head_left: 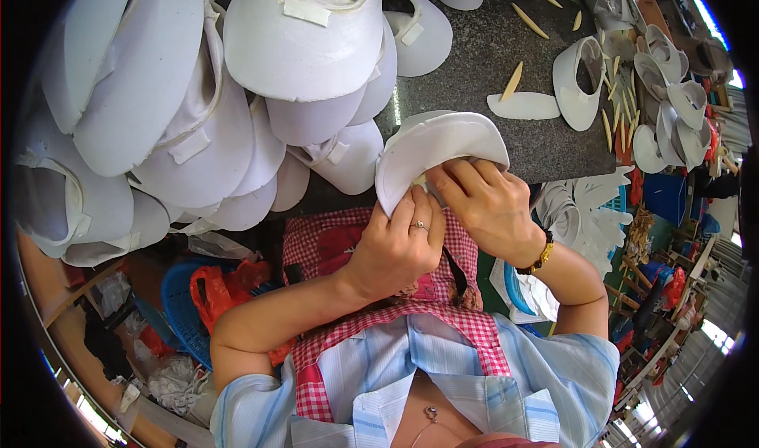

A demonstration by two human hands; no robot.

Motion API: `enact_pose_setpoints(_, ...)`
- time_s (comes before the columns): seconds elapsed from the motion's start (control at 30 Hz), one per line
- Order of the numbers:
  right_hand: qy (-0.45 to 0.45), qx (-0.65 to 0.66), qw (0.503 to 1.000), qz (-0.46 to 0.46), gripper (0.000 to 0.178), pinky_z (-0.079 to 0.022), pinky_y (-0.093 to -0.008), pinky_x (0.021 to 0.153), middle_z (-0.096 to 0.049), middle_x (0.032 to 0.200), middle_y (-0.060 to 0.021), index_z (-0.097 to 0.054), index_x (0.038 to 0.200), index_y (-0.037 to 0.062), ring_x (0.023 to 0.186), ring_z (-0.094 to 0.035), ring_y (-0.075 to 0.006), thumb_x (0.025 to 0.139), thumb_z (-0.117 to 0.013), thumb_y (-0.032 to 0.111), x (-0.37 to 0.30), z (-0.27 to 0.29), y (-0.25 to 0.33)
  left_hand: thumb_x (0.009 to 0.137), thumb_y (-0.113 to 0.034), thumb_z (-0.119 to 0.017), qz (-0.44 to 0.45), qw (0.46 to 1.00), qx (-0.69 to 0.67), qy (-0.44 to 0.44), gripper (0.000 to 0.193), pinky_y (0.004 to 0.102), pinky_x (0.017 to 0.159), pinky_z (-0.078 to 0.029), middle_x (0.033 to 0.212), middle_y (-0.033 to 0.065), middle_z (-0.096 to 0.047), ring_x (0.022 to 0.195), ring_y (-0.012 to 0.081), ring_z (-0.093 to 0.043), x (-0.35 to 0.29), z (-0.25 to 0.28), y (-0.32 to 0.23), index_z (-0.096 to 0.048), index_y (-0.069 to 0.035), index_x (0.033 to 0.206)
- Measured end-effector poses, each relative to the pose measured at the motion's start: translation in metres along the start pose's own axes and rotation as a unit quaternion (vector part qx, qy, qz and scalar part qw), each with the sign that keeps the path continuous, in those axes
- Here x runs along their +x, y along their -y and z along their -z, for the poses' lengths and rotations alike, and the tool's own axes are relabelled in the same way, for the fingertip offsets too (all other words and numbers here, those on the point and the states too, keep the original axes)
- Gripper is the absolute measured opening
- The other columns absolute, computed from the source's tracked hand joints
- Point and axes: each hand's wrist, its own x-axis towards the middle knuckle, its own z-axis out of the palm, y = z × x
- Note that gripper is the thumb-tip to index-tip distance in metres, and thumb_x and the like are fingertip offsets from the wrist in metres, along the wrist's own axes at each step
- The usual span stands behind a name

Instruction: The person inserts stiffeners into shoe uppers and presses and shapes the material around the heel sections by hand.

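Both my hands hold one white sun visor (pixel 443 143) at the near edge of the dark speckled table. Its curved brim points away from me. My left hand (pixel 399 234), with a ring on one finger, pinches the visor's near left part. My right hand (pixel 490 203) has its fingers bent over the near right part, thumb and fingertips close to the left hand's. A small pale yellowish piece (pixel 421 181) shows between the fingertips, mostly covered. The visor's underside and band are hidden by my hands.
A large pile of white visors (pixel 304 52) covers the table's left side. At right lie another visor (pixel 579 83), a flat white piece (pixel 523 106) and several pale pointed strips (pixel 530 21). More visors (pixel 672 92) stand farther right. A blue basket (pixel 178 298) with red bags sits below left.
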Motion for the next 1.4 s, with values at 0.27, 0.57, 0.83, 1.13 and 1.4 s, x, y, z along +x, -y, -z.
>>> enact_pose_setpoints(0.27,-0.003,-0.006,1.000,0.009,0.037,-0.048,-0.0242,0.056,-0.057,0.090,-0.0028,-0.064,0.107,0.0046,0.079,-0.056,-0.0153,0.072,-0.062,0.017,-0.001,-0.001,0.001,0.074,-0.013,-0.057,-0.001,1.000,-0.001,0.001,0.028,0.0382,0.078,-0.052,0.096,0.0192,-0.065,0.093,0.0287,-0.063,0.000,0.000,-0.001,-0.066,0.005,0.093)
enact_pose_setpoints(0.57,0.021,0.061,0.998,0.007,0.035,-0.052,-0.0286,0.061,-0.059,0.091,-0.0070,-0.064,0.103,0.0009,0.081,-0.060,-0.0185,0.071,-0.061,0.014,0.003,0.009,-0.005,0.076,-0.013,-0.057,0.030,0.999,0.037,0.004,0.024,0.0391,0.080,-0.050,0.100,0.0200,-0.064,0.097,0.0291,-0.061,0.006,0.000,-0.012,-0.063,0.003,0.094)
enact_pose_setpoints(0.83,-0.019,0.105,0.993,-0.058,0.032,-0.051,-0.0366,0.085,-0.061,0.110,-0.0129,-0.062,0.100,-0.0039,0.099,-0.061,-0.0275,0.069,-0.061,0.004,-0.028,0.010,-0.013,0.078,-0.015,-0.056,0.030,0.989,0.136,0.052,0.029,0.0401,0.084,-0.048,0.093,0.0150,-0.056,0.093,0.0266,-0.053,0.028,0.005,-0.023,-0.062,0.002,0.100)
enact_pose_setpoints(1.13,0.017,0.054,0.996,-0.074,0.042,-0.047,-0.0353,0.082,-0.058,0.116,-0.0109,-0.060,0.113,-0.0031,0.102,-0.057,-0.0272,0.072,-0.057,0.006,-0.023,0.007,-0.011,0.076,-0.018,-0.055,0.055,0.989,0.118,0.068,0.032,0.0613,0.099,-0.038,0.100,0.0165,-0.060,0.098,0.0283,-0.053,0.031,-0.001,-0.026,-0.070,0.002,0.096)
enact_pose_setpoints(1.4,-0.252,0.204,0.945,-0.034,0.042,-0.048,-0.0323,0.075,-0.063,0.101,-0.0141,-0.064,0.102,0.0015,0.085,-0.061,-0.0255,0.063,-0.055,-0.012,-0.035,0.026,-0.034,0.077,-0.013,-0.059,0.087,0.986,0.119,0.072,0.026,0.0710,0.097,-0.028,0.094,0.0083,-0.061,0.098,0.0215,-0.055,0.038,0.011,-0.014,-0.070,-0.003,0.099)
